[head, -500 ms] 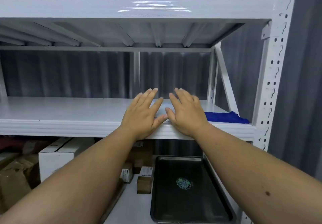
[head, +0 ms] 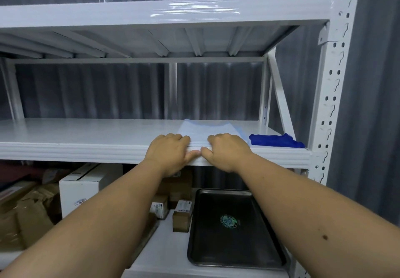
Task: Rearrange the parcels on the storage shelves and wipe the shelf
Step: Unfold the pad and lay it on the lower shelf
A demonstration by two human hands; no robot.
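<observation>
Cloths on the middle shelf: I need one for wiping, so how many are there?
2. A pale blue cloth lies flat at the front edge under both hands; a dark blue cloth sits crumpled to its right, near the upright. None seems hidden.

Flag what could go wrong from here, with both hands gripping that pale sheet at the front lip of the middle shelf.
1. The left hand and right hand curl over the near edge of the pale sheet; a pull may slide it off the middle shelf instead of wiping.
2. The blue cloth lies close beside the sheet near the shelf's front edge; a sideways sweep could knock it down towards the black tray.
</observation>
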